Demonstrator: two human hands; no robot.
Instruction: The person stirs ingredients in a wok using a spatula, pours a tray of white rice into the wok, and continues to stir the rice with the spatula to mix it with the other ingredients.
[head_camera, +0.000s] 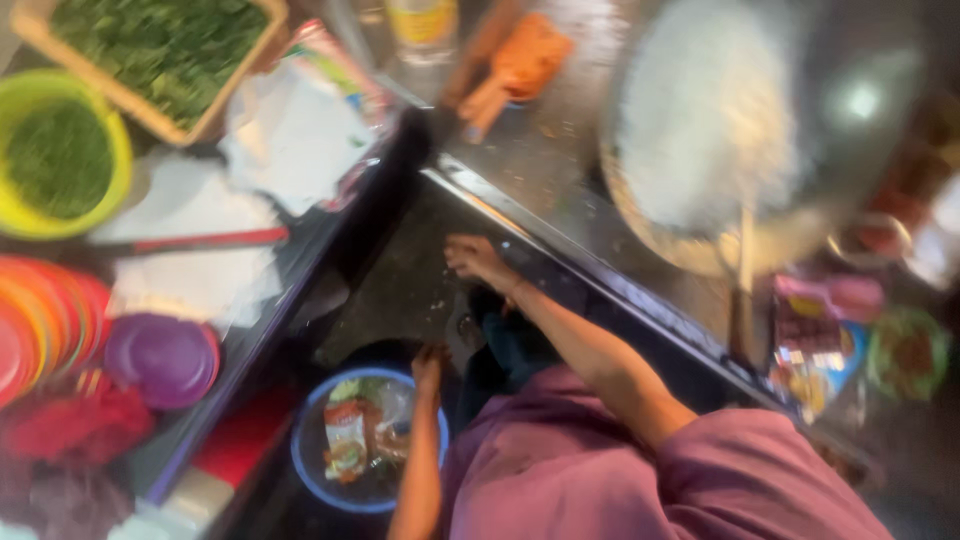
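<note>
Left hand (431, 366) reaches down to the far rim of a blue bowl (310, 462) that sits low on the dark floor between the table (560, 150) and a side shelf; its fingers seem curled at the rim, but motion blur hides whether they grip it or only touch it, so I cannot tell. Right hand (474, 256) hovers further out over the floor, near the metal edge of the table, fingers loosely bent and holding nothing that I can see.

Largest first: a wok (850, 110) heaped with white rice (700, 110) stands on the table, well apart from both hands. On the shelf are a tray of greens (160, 50), a green tub (20, 215) of chopped herbs, stacked plates (40, 320) and a purple lid (165, 355).

The bowl looks like thin plastic: light, stiff enough, perhaps slick (its rim is the natural place to take hold, with a second hand beneath if loaded). Inside lie soft packets (347, 440) and something green, likely to slide when tilted.

Hard to make out: everything is smeared by movement, the near half of the bowl is in shadow, the purple sleeve (600, 470) covers the floor beside it, and the packet contents are unreadable.
</note>
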